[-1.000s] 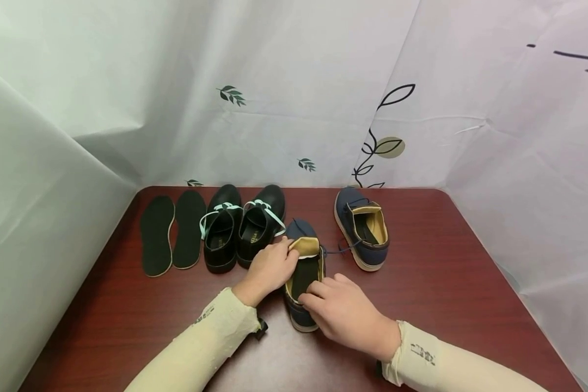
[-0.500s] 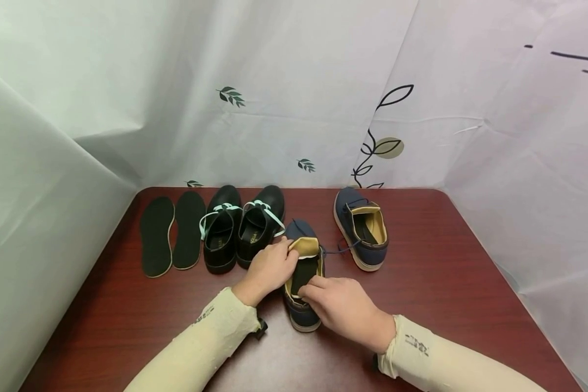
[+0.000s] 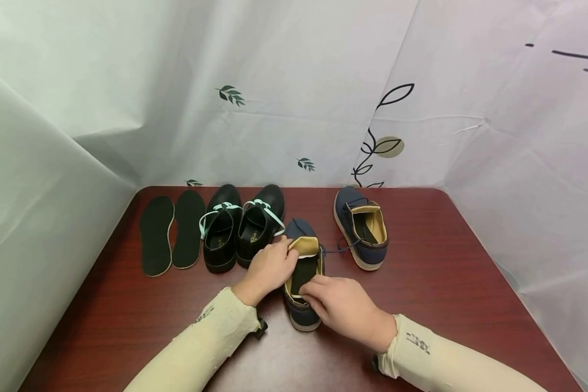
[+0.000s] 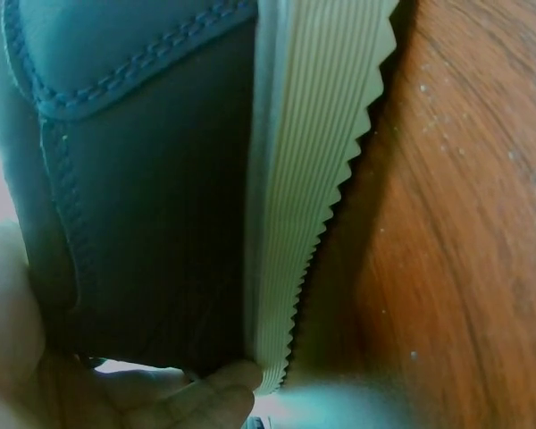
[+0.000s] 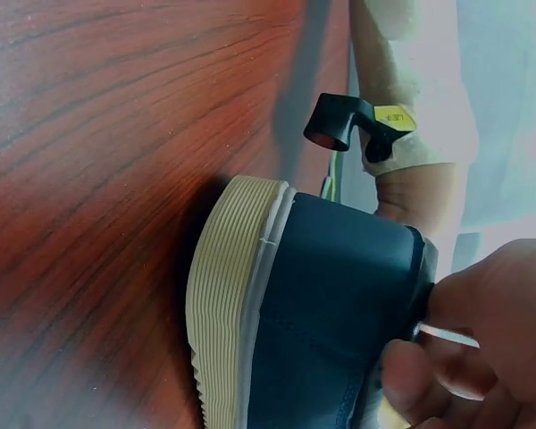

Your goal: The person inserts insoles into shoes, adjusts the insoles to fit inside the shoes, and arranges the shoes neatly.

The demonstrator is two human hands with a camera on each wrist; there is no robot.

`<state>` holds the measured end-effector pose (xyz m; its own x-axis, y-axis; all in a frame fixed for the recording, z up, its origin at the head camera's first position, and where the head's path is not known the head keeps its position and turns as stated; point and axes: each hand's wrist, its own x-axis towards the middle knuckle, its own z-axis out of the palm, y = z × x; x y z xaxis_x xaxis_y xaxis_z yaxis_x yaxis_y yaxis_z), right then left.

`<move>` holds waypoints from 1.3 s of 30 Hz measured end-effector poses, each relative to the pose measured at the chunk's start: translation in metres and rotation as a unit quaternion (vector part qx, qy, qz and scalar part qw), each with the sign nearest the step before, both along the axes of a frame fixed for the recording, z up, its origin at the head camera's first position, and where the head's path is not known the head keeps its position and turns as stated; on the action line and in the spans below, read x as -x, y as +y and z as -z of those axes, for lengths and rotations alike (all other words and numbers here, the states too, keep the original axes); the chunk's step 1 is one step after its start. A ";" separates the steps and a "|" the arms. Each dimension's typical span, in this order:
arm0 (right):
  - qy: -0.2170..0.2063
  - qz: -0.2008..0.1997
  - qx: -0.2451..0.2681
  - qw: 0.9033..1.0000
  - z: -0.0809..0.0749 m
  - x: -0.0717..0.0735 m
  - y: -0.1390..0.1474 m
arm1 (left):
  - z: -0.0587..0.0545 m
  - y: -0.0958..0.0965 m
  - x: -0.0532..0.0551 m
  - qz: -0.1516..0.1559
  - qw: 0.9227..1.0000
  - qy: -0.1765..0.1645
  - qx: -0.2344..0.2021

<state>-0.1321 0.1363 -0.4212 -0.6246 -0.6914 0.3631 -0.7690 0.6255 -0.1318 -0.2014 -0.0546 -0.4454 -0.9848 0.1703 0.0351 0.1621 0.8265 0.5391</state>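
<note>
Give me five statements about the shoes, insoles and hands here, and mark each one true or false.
1. The left hand holds the near blue shoe. True.
2. The black shoes have dark red laces. False: the laces are pale mint.
3. Two loose insoles lie left of the black shoes. True.
4. The right hand is at the far blue shoe. False: the right hand is at the near blue shoe's opening.
5. The far blue shoe stands on its sole. True.
</note>
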 end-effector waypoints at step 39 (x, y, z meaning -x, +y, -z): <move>-0.125 0.014 -0.131 0.983 0.004 -0.002 -0.016 | 0.001 0.001 -0.001 -0.007 1.000 -0.001 -0.002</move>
<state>-0.1297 0.1205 -0.4254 -0.6919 -0.7220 0.0080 -0.7152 0.6837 -0.1452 -0.2005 -0.0541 -0.4460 -0.9871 0.1561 0.0344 0.1496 0.8265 0.5427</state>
